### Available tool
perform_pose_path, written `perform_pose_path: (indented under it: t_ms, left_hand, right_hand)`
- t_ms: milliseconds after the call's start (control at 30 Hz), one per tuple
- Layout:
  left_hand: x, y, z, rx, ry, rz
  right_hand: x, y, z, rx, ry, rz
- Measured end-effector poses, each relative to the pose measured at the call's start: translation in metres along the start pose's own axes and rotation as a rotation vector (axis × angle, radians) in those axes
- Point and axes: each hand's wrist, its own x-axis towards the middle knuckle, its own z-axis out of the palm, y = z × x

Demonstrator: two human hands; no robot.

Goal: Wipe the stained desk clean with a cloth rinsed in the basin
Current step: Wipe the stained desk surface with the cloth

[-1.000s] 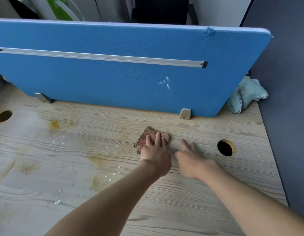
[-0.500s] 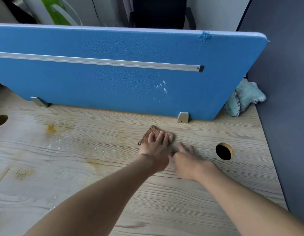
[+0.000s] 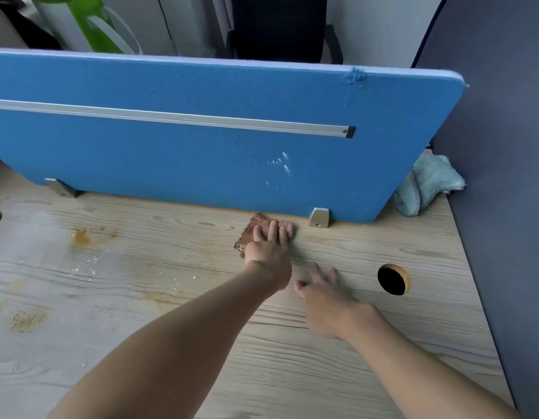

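Rough brown cloth (image 3: 257, 219), now nearer partition (image 3: 201, 140)

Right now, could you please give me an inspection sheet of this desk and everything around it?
Surface: wooden desk, yellow-brown stains and white crumbs on its left part.
Job's things: brown cloth flat near the blue divider; basin not seen.
Clutter: teal towel bunched at the divider's right end.
Hands: left hand presses the cloth with straight fingers; right hand open, fingers spread, beside it.
Cables: nothing seen; one round cable hole right of the hands.
Surroundings: white specks on the divider; grey panel at right; plant and chair behind.
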Motion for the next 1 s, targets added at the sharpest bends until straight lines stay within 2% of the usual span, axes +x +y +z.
perform_pose_path:
  t_ms: [133, 300, 433, 533, 700, 867, 1000]
  left_hand:
    - [-0.009, 0.005, 0.016, 0.024, -0.006, 0.067]
    - [0.006, -0.030, 0.024, -0.047, -0.024, -0.006]
    - [-0.007, -0.018, 0.021, -0.030, 0.002, 0.013]
    - [-0.008, -0.027, 0.024, -0.028, 0.001, 0.082]
    - [0.010, -0.043, 0.020, -0.041, 0.010, 0.000]
    - [-0.014, -0.038, 0.032, -0.004, -0.018, 0.072]
    - [-0.005, -0.055, 0.027, -0.033, -0.013, 0.013]
  right_hand:
    - [0.002, -0.003, -0.006, -0.029, -0.016, 0.006]
    - [0.003, -0.025, -0.009, -0.103, 0.032, -0.066]
    - [0.013, -0.041, 0.011, -0.201, -0.012, -0.057]
    - [0.007, -0.043, 0.003, -0.182, -0.042, -0.035]
    - [-0.002, -0.044, -0.007, -0.125, -0.080, -0.033]
    - [0.000, -0.047, -0.008, -0.117, -0.084, -0.030]
    - [-0.004, -0.048, -0.014, -0.105, -0.107, -0.040]
